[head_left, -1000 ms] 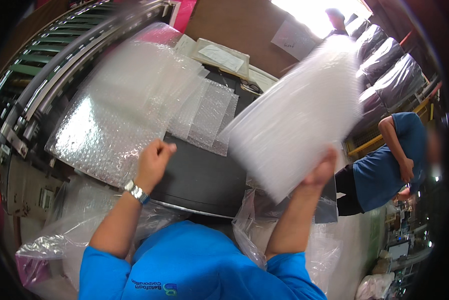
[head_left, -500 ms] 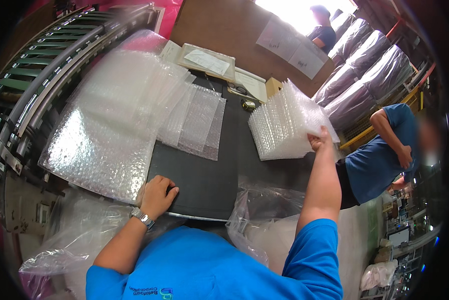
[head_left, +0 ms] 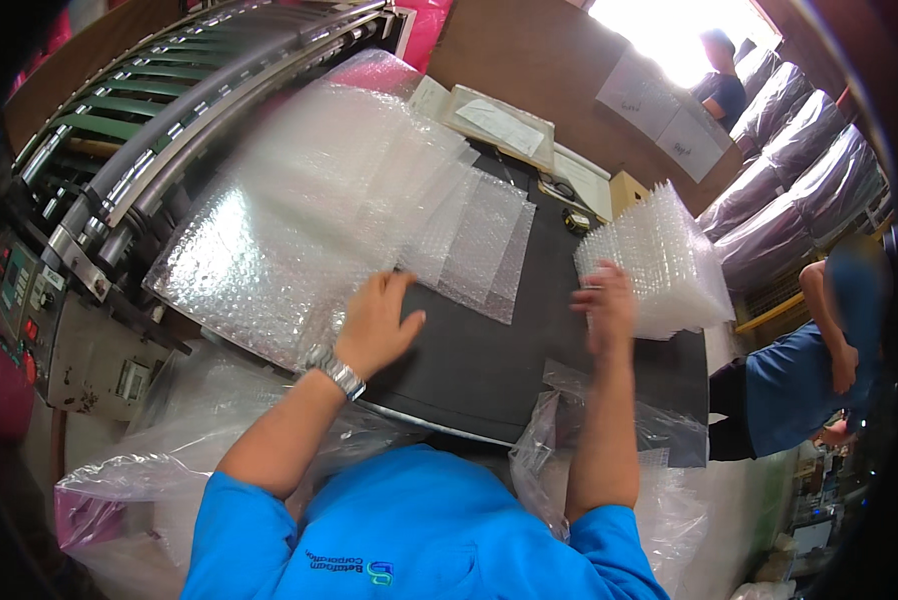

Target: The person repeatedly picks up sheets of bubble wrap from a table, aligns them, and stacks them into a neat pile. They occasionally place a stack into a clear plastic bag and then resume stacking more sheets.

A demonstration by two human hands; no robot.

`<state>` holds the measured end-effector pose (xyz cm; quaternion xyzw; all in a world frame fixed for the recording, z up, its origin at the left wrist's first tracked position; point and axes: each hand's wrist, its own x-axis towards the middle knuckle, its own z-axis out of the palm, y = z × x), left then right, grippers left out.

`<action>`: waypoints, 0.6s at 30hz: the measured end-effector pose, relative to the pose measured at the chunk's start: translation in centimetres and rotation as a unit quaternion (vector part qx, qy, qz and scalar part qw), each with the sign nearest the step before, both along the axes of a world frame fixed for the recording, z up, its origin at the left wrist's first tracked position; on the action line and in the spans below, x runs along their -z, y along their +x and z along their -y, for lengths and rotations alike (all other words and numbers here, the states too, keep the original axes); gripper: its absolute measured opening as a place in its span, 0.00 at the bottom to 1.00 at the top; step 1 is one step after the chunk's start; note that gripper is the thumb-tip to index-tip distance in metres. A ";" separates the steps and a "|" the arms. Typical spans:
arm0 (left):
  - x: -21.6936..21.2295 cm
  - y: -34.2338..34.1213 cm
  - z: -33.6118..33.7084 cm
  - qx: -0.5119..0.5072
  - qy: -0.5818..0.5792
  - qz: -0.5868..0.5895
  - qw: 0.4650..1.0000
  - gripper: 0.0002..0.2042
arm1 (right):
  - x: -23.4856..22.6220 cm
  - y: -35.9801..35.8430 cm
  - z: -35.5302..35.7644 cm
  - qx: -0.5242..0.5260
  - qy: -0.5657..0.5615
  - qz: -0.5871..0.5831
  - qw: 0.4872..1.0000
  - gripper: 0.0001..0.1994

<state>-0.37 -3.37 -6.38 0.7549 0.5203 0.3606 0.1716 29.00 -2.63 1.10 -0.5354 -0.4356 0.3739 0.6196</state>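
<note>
My left hand, a metal watch on its wrist, is over the near edge of the bubble wrap sheets. Its thumb stands apart from the fingers and nothing shows in its grasp. Smaller bubble wrap pieces overlap in a fan just beyond it. On the right of the black tabletop rises a thick stack of bubble wrap pieces. My right hand, slightly blurred, is in front of the stack's left side with fingers spread and holds nothing; whether it touches the stack I cannot tell.
A roller machine with a control panel flanks the left side. At the back lie a tape measure, scissors and a small carton. Clear plastic film hangs at the near edge. A co-worker stands right.
My right hand has let go of the stack's right side and moved to its left front. My left hand has lifted away from the table edge, farther forward. The view has shifted left.
</note>
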 end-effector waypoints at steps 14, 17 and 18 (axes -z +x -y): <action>-4.5 -7.3 -6.0 -0.185 0.085 -0.367 0.907 0.48 | 8.2 -10.7 -12.2 -0.191 -0.230 -0.271 0.915 0.35; -4.7 -8.5 -7.2 -0.169 0.071 -0.394 0.900 0.50 | 8.8 -12.2 -14.0 -0.173 -0.233 -0.302 0.908 0.36; -5.1 -8.8 -7.7 -0.164 0.058 -0.409 0.896 0.50 | 8.9 -12.9 -14.5 -0.169 -0.236 -0.313 0.904 0.37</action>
